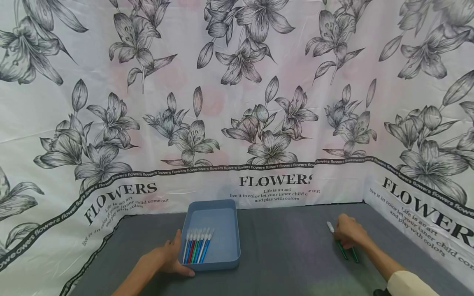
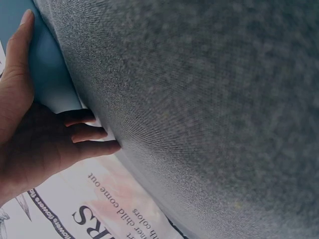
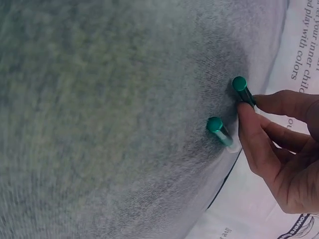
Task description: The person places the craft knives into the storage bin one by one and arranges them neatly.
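Observation:
A blue-grey tray (image 1: pixel 224 238) on the dark cloth holds several markers (image 1: pixel 197 246) with whitish caps and blue, red and green barrels. My left hand (image 1: pixel 168 257) rests around its near left corner, thumb at the front wall, other fingers along the left wall; in the left wrist view the thumb lies along the tray (image 2: pixel 52 74). To the right, my right hand (image 1: pixel 348 232) pinches a green marker (image 3: pixel 242 89) between thumb and index finger. Its pale cap shows past the knuckles in the head view. Beside it a second green marker (image 3: pixel 219 130) lies under the hand, partly hidden.
Grey cloth (image 1: pixel 277 242) covers the table. A white flower-printed curtain (image 1: pixel 274 185) stands along the back and both sides, close behind the tray. A small dark object (image 1: pixel 381 292) shows at the right wrist, by a pale sleeve (image 1: pixel 409 283).

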Demonstrator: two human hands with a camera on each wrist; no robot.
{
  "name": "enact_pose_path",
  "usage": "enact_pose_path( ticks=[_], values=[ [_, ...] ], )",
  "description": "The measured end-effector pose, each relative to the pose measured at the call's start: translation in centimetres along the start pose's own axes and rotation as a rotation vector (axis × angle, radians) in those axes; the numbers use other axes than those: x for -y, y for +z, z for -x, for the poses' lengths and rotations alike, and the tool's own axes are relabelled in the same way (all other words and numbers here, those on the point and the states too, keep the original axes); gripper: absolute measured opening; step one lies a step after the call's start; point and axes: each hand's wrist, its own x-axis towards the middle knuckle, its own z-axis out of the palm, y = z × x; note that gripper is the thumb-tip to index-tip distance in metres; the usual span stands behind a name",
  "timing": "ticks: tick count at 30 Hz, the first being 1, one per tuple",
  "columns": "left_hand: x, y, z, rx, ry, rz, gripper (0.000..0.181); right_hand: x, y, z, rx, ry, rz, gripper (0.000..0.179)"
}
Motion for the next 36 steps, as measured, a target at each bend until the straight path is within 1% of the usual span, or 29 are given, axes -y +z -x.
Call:
enact_pose_path(
  ticks=[2,4,7,8,9,11,12,14,15,19,21,27,30,32,36],
  values=[
    [0.0,-0.1,0.1,0.005,0.006,0.002,0.138,0.3,0.0,0.2,-0.004,0.0,0.004,0.011],
    [0.0,-0.1,0.3,0.011,0.009,0.001,0.137,0.7,0.2,0.3,-0.01,-0.014,0.011,0.02],
    [0.1,-0.1,0.5,0.015,0.01,0.015,0.136,1.4,0.6,0.2,-0.038,-0.059,0.03,0.033],
    [0.1,0.0,0.5,0.014,0.009,0.02,0.136,1.8,0.7,0.2,-0.052,-0.082,0.039,0.035],
    [0.1,0.0,0.6,0.014,0.009,0.027,0.136,2.2,0.9,0.2,-0.063,-0.098,0.04,0.035],
    [0.2,0.0,0.6,0.014,0.006,0.044,0.137,3.1,1.3,0.2,-0.081,-0.128,0.031,0.03],
    [0.2,0.0,0.5,0.016,0.004,0.052,0.137,3.7,1.6,0.2,-0.082,-0.138,0.018,0.025],
    [0.2,0.0,0.4,0.019,-0.004,0.05,0.137,4.9,2.2,0.3,-0.079,-0.134,0.002,0.012],
    [0.2,0.0,0.4,0.021,-0.007,0.047,0.138,5.6,2.5,0.4,-0.07,-0.126,-0.011,0.008],
    [0.2,0.0,0.2,0.029,-0.015,0.036,0.138,8.7,3.9,0.5,-0.033,-0.114,-0.068,0.013],
    [0.1,0.0,0.2,0.033,-0.018,0.031,0.138,10.3,4.7,0.6,-0.006,-0.131,-0.122,0.014],
    [-0.2,-0.2,0.3,0.025,-0.034,0.009,0.138,15.4,7.5,1.3,0.103,-0.234,-0.308,0.019],
    [-0.3,-0.2,0.3,0.016,-0.032,0.0,0.138,18.0,9.0,1.7,0.153,-0.283,-0.364,0.014],
    [-0.4,-0.2,0.3,0.014,-0.025,0.006,0.138,19.5,10.0,1.8,0.171,-0.309,-0.394,0.013],
    [-0.4,-0.2,0.2,0.019,-0.013,0.007,0.138,22.2,12.1,2.1,0.193,-0.327,-0.458,0.015]
  ],
)
